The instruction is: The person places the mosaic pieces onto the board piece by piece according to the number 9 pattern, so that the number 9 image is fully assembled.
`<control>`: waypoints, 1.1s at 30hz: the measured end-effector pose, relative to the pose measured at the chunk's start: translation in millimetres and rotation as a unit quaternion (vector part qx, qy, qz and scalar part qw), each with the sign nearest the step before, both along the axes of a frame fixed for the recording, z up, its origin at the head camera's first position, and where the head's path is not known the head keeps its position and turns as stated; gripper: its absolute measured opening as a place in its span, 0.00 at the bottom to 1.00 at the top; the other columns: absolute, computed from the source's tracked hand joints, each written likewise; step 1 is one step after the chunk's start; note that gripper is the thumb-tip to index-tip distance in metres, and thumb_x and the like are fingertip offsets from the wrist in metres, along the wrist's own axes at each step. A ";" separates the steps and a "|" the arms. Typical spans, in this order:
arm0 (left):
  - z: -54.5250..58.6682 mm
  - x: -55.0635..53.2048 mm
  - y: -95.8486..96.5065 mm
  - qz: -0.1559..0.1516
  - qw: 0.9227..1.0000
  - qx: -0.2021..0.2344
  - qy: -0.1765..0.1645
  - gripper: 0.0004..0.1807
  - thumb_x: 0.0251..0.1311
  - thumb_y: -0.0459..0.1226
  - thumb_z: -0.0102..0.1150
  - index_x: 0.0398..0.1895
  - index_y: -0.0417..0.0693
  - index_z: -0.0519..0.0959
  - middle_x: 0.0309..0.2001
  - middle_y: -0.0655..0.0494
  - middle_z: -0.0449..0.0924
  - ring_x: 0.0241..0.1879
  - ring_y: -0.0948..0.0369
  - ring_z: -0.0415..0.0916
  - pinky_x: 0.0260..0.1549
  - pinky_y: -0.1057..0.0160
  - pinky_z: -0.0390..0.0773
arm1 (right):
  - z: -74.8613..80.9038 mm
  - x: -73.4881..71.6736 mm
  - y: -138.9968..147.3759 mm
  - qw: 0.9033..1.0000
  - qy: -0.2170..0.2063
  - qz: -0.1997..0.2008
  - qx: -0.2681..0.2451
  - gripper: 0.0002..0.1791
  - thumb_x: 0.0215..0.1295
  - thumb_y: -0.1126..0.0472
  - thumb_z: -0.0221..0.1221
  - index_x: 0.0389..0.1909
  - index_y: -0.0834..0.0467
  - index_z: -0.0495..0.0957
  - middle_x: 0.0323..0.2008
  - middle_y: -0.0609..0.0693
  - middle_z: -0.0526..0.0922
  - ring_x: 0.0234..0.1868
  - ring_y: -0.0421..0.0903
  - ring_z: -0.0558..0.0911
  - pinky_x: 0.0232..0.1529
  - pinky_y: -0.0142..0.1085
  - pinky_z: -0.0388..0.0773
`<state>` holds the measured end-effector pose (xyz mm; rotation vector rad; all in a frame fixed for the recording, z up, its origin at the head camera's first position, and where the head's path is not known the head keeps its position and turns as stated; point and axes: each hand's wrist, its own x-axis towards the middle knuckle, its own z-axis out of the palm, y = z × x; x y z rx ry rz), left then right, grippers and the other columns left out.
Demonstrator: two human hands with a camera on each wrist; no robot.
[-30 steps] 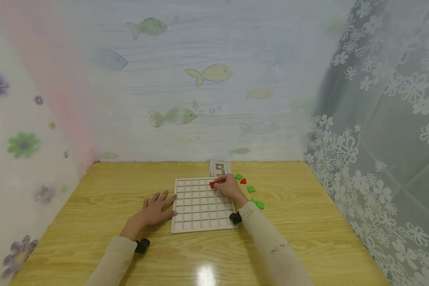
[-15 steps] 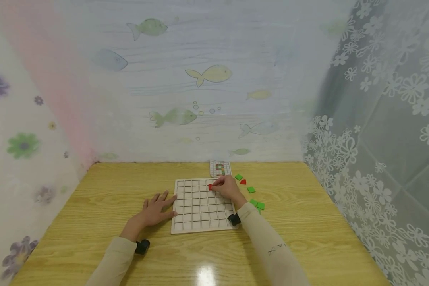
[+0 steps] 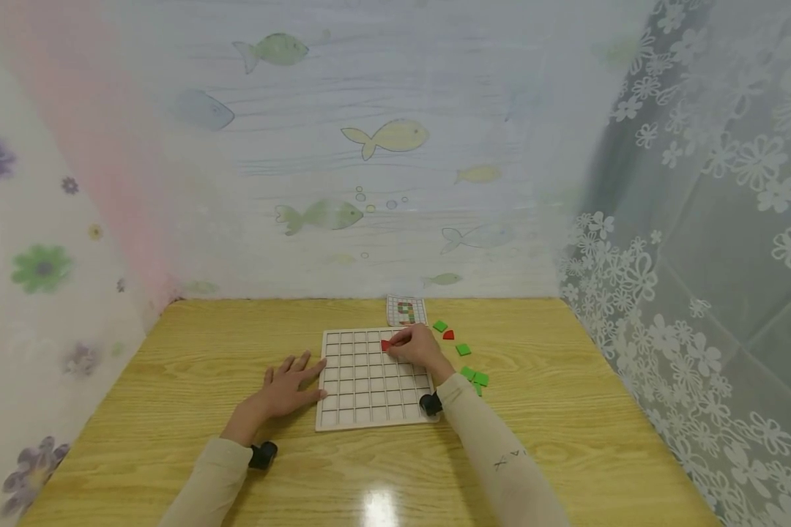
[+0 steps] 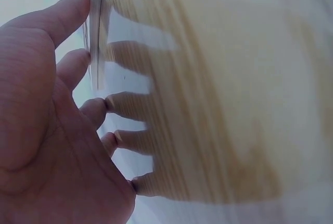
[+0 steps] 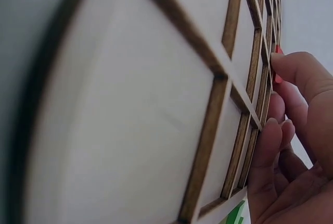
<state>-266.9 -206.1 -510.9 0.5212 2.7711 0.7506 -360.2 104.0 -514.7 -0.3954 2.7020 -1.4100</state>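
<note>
A pale wooden grid board (image 3: 356, 388) lies flat on the table, its square cells divided by thin ridges. My right hand (image 3: 420, 347) pinches a small red tile (image 3: 385, 345) between thumb and fingers at a cell in the board's upper part. In the right wrist view the red tile (image 5: 278, 81) shows only partly behind the thumb, and other fingertips are at the grid. My left hand (image 3: 288, 386) lies spread on the table, with thumb and index fingertip touching the board's left edge. The left wrist view shows those fingers straight.
Behind the board lies a pattern card (image 3: 406, 310) with a coloured figure on a grid. Right of the board are several loose green tiles (image 3: 463, 350) and another red tile (image 3: 448, 334) with a curved side. A patterned wall (image 3: 343, 263) stands at the table's (image 3: 237, 329) back edge.
My right hand has shifted slightly left and toward me with the red tile, over the board's upper cells. My left hand has stayed in place.
</note>
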 end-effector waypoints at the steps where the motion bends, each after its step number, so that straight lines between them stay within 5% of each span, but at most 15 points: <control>1: -0.1 0.1 0.0 0.000 1.000 0.000 -0.001 0.40 0.71 0.56 0.56 0.80 0.50 0.59 0.81 0.34 0.42 0.77 0.29 0.35 0.64 0.20 0.33 | -0.3 -0.3 0.2 1.000 0.000 0.002 0.003 0.05 0.59 0.64 0.72 0.36 0.60 0.90 0.37 0.53 0.88 0.31 0.43 0.81 0.34 0.35 0.80; 23: 0.9 2.4 1.9 0.003 1.000 0.002 -0.004 0.40 0.72 0.55 0.56 0.80 0.50 0.59 0.81 0.35 0.42 0.78 0.30 0.34 0.65 0.20 0.33 | 1.6 -0.6 2.8 1.000 -0.021 0.005 0.002 0.09 0.58 0.62 0.74 0.39 0.61 0.90 0.37 0.54 0.87 0.31 0.44 0.80 0.33 0.35 0.78; 33: 0.6 3.2 0.7 -0.003 1.000 0.022 0.007 0.41 0.71 0.57 0.55 0.80 0.47 0.59 0.80 0.31 0.42 0.76 0.27 0.35 0.63 0.19 0.31 | 6.8 2.1 16.9 0.996 -0.055 0.050 -0.055 0.15 0.69 0.65 0.63 0.53 0.65 0.84 0.50 0.59 0.85 0.45 0.49 0.83 0.44 0.38 0.82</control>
